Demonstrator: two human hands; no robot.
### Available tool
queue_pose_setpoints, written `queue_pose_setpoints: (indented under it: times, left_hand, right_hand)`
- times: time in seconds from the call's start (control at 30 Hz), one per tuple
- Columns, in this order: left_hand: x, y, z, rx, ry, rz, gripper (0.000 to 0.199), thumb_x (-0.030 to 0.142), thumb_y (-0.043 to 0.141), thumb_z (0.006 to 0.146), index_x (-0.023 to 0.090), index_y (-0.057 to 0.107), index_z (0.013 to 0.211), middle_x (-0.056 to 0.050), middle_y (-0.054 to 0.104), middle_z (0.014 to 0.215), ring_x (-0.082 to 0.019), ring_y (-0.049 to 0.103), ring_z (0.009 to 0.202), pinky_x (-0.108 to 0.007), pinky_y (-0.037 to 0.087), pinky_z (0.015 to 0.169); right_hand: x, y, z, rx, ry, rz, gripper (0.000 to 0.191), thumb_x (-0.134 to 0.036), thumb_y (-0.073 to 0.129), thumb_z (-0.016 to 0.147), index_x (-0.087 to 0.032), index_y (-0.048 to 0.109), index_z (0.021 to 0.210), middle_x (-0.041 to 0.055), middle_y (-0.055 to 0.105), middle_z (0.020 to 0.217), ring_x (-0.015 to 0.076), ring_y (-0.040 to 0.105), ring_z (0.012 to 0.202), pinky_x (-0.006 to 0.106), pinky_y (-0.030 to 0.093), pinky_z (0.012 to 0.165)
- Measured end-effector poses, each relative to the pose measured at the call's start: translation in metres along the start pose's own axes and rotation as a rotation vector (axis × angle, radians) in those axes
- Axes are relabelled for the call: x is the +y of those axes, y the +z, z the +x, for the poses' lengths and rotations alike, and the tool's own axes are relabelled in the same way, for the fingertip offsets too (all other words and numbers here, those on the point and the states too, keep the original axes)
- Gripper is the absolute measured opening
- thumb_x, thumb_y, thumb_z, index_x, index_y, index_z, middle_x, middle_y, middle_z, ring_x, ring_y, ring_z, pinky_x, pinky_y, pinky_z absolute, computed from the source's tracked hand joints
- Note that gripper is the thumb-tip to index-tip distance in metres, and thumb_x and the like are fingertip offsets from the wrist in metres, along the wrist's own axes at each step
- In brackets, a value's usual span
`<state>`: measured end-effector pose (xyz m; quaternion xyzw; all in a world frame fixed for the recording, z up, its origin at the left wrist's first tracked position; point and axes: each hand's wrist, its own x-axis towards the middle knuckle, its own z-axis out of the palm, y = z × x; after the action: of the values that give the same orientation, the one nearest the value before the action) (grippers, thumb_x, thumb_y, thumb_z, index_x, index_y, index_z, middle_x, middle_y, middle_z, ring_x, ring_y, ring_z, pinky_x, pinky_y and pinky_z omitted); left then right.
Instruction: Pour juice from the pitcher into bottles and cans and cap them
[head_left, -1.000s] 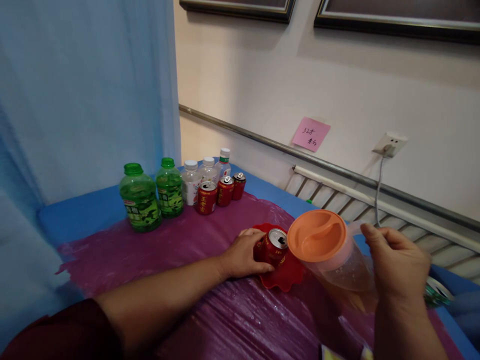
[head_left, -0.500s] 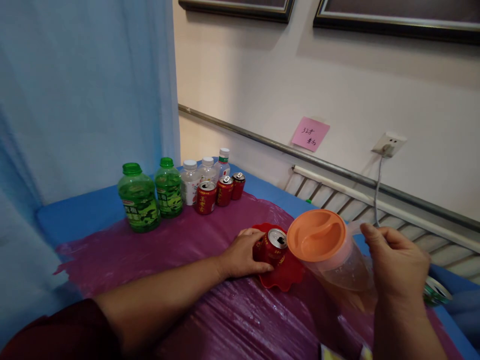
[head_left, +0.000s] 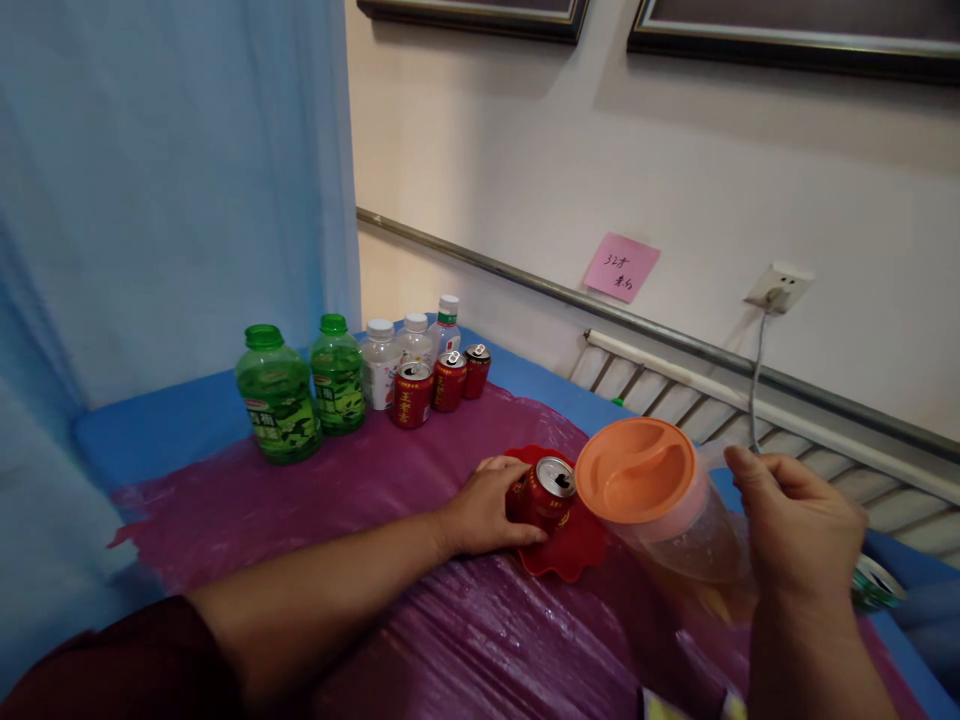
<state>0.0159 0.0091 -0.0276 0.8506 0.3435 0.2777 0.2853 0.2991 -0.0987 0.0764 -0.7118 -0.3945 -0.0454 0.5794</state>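
Note:
An opened red can stands on a red scalloped plate, and my left hand is wrapped round its left side. My right hand grips the handle of a clear pitcher with an orange lid. The pitcher is tilted left, its lid beside the can's top, with light brown liquid low inside. I cannot make out any liquid flowing between them. Behind stand three red cans, two green bottles and several white-capped bottles.
Purple plastic film covers much of the blue table. A green can lies at the right edge, near my right wrist. Along the wall run a metal rail and a radiator; a blue curtain hangs left.
My right hand and the pitcher have shifted very slightly to the right. My left hand and the can are where they were.

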Motion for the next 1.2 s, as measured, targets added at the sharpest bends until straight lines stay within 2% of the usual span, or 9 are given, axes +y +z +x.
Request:
queue_pose_setpoints:
  times: [1.2]
  left_hand:
    - [0.000,-0.001,0.000,-0.020,0.003,-0.008,0.076,0.050,0.091,0.059,0.022,0.065,0.124,-0.009,0.066,0.121,-0.033,0.059,0.116,-0.047,0.041,0.108]
  right_hand:
    - [-0.007,0.000,-0.003,0.035,0.000,0.013,0.042,-0.060,0.073,0.071,-0.020,0.063,0.065,-0.0064,0.042,0.053,0.0122,0.037,0.057,0.028,0.030,0.055]
